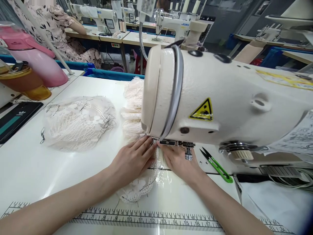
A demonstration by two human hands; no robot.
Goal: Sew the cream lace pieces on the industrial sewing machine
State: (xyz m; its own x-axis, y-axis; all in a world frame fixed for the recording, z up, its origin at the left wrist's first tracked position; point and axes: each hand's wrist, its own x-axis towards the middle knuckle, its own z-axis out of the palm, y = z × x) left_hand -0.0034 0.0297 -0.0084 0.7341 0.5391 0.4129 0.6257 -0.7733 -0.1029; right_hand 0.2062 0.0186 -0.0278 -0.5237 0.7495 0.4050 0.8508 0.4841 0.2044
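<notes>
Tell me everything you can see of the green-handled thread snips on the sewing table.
The thread snips with dark pointed blades and a bright green handle lie on the glossy white tabletop, beside the cream sewing machine. The blades look metallic and stand parted in a narrow V, pointing away from the wearer and leftward; the handle's rounded end points nearer and rightward. No hand touches them; the right hand is to their left.

A pink, round-bodied plastic bottle stands beside an amber-brown cup, near a flat black phone; beyond sits a person in pale, leaf-patterned clothing.
</notes>
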